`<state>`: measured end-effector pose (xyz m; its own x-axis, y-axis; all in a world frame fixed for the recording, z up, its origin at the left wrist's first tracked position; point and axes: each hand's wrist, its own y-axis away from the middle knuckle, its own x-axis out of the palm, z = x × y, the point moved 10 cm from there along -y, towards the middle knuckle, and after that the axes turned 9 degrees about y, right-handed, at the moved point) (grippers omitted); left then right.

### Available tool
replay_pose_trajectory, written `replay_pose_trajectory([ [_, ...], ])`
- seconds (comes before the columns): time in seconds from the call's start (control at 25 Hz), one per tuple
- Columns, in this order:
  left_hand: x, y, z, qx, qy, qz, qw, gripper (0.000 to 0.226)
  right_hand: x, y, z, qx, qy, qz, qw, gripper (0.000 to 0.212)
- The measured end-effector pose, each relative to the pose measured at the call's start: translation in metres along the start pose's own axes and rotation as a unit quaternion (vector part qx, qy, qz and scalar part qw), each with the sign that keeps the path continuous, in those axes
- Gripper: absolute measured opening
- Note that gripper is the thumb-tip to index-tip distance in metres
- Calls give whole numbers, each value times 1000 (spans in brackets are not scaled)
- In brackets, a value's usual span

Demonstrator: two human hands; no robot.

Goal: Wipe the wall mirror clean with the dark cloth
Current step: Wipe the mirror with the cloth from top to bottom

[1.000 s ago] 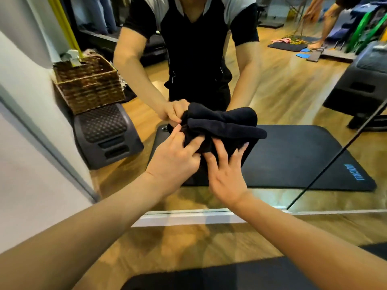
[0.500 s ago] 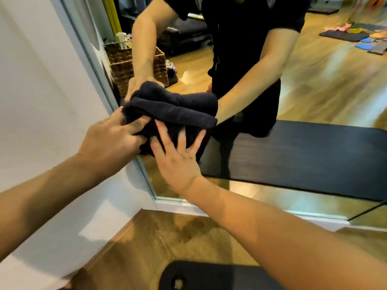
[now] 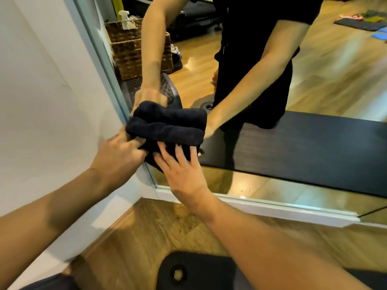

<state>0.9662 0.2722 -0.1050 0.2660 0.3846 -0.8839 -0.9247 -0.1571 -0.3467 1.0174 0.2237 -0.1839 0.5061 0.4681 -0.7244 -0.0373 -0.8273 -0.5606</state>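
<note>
A folded dark cloth point(image 3: 167, 130) is pressed against the wall mirror point(image 3: 314, 84), close to the mirror's lower left corner and its pale frame. My left hand point(image 3: 119, 153) grips the cloth's left end with curled fingers. My right hand point(image 3: 180, 170) lies flat on the cloth's lower part, fingers spread and straight, pressing it to the glass. The glass reflects the cloth, both arms and a dark-clothed torso.
A white wall point(image 3: 46, 101) runs along the left of the mirror frame. Wooden floor point(image 3: 136, 237) lies below, with a black mat point(image 3: 199, 273) at the bottom edge. The reflection shows a wicker basket point(image 3: 129, 51) holding a spray bottle, and a black mat.
Both hands have slid the cloth left across the glass, from the mirror's middle to its left edge beside the frame. The view has swung left with them.
</note>
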Motion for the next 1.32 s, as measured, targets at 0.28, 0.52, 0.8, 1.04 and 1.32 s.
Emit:
replay_pose_trajectory([
  [0.28, -3, -21, -44, -6, 39, -23, 999, 9, -6, 29, -45, -78, 49, 8, 996, 57],
  [0.52, -3, -66, -125, 28, 71, -66, 995, 33, -10, 91, -124, -87, 100, 29, 991, 65],
  [0.8, -21, -147, -264, 88, 94, -100, 987, 21, -2, 192, -252, -77, 119, 40, 989, 60],
  [1.04, -18, -232, -424, 163, 107, -78, 978, 12, -7, 304, -392, -51, 147, 61, 986, 53],
  [1.32, -4, -283, -542, 201, 64, -29, 977, 18, 5, 382, -467, 44, 128, 50, 989, 43],
])
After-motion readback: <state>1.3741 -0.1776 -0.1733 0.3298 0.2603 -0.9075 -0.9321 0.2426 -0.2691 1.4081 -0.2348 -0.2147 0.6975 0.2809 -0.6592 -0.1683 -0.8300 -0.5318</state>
